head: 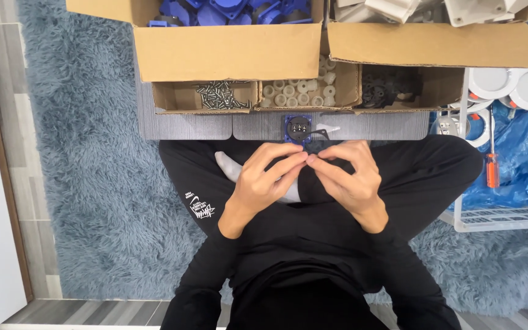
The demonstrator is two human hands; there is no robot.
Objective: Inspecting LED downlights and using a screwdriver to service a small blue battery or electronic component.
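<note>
The person sits cross-legged on a shaggy blue-grey rug [93,153], both hands raised over the lap. The left hand [264,183] and the right hand [349,180] meet fingertip to fingertip, thumbs and forefingers pinched together around something too small to make out; I cannot tell what it is, or whether there is one piece or two.

Just beyond the fingertips, on a grey ridged board [215,126] laid across the knees, rests a small blue square socket housing with a dark round centre [299,128]. It lies flat, untouched by either hand, with a little white-and-black part [325,129] just beside it on the right.

Behind the board stand three shallow cardboard trays: one with silver screws [221,96], one with pale round plastic bushings [297,91], one with dark black fittings [386,91]. Larger boxes above hold blue plastic housings [227,11] and white plastic parts [423,9]. To the right, an orange-handled screwdriver [492,165] lies on a blue plastic bag in a white wire basket [496,219], untouched.

By my judgement the piece on the board is only partly assembled: something sits in its centre, but the screwdriver is not in hand and fastening seems left to do.
</note>
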